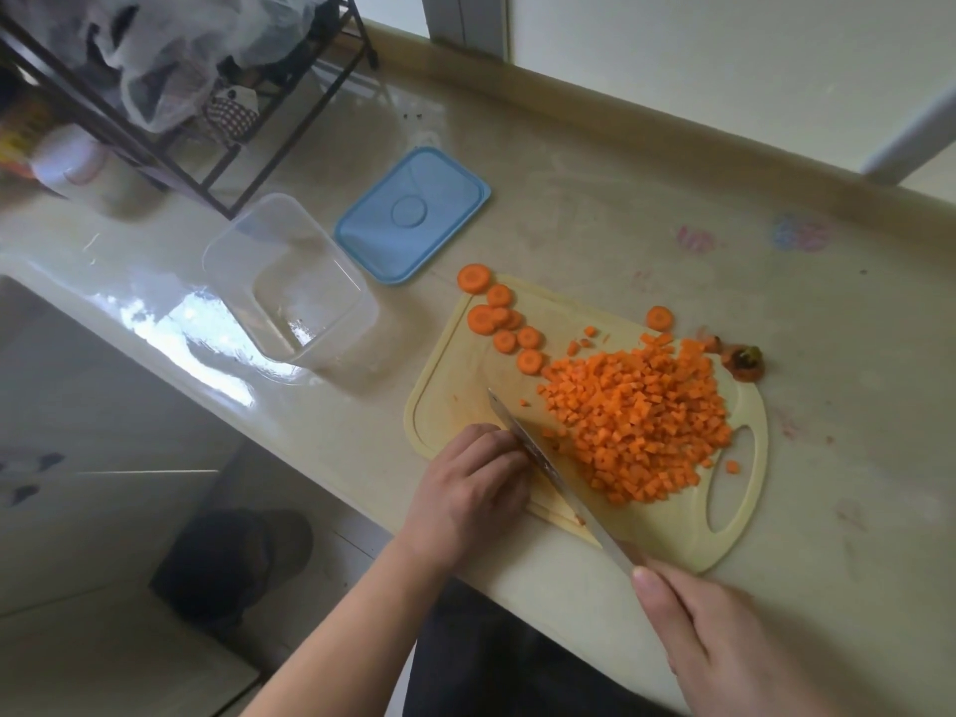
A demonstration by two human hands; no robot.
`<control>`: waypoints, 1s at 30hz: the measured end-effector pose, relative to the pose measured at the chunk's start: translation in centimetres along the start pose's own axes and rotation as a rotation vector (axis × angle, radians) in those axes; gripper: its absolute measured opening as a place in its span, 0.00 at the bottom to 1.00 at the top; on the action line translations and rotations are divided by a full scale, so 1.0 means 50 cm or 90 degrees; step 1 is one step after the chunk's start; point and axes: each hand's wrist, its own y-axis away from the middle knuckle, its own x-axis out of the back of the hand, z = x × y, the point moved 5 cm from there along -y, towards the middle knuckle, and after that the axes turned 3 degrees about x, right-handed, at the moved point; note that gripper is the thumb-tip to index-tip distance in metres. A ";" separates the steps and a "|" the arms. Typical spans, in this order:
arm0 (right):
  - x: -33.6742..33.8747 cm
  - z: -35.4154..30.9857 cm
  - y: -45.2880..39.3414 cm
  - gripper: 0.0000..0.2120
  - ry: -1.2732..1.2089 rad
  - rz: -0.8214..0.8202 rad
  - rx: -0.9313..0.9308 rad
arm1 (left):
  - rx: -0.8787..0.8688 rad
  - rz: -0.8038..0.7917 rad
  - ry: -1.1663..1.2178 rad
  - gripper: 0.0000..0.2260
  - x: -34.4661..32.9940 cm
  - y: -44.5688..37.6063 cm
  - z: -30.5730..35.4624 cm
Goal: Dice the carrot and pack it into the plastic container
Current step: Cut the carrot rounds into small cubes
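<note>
A big heap of diced carrot lies on the pale yellow cutting board. Several round carrot slices sit along the board's far left edge. My right hand grips the handle of a knife, whose blade rests on the board at the heap's left side. My left hand lies with curled fingers against the blade's left face; whether a carrot piece is under it is hidden. The clear plastic container stands without contents left of the board.
A blue lid lies on the counter behind the board. Carrot end scraps sit off the board's far right corner. A black wire rack with bags and a white cup stand at the far left. The counter edge runs just before the board.
</note>
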 end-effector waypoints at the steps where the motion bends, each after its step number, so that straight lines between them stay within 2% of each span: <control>1: -0.004 -0.004 -0.006 0.15 0.009 -0.001 0.021 | 0.001 0.003 0.003 0.04 0.001 0.000 0.000; 8: -0.014 -0.007 -0.049 0.24 -0.023 0.008 0.052 | 0.007 0.010 0.005 0.03 0.002 -0.001 -0.002; 12: 0.001 0.006 -0.025 0.21 -0.046 0.043 0.034 | 0.009 0.019 0.000 0.02 0.008 0.008 -0.002; 14: 0.004 -0.006 -0.017 0.17 -0.039 0.032 0.034 | 0.009 0.031 0.002 0.02 0.011 0.007 0.000; 17: 0.002 -0.025 -0.006 0.17 -0.022 0.000 0.034 | 0.017 0.024 0.008 0.06 0.011 0.007 -0.002; 21: -0.008 -0.015 0.003 0.12 0.035 -0.018 0.048 | 0.023 0.009 0.024 0.10 0.008 0.013 -0.009; 23: -0.016 -0.012 -0.004 0.12 0.067 0.001 0.078 | 0.023 0.012 0.031 0.09 0.010 0.013 -0.010; 28: -0.036 -0.035 -0.049 0.16 0.011 -0.014 0.084 | 0.022 0.005 0.037 0.08 0.011 0.006 -0.006; 30: -0.031 -0.029 -0.055 0.21 -0.008 0.001 0.081 | 0.025 0.003 0.038 0.08 0.012 0.009 -0.006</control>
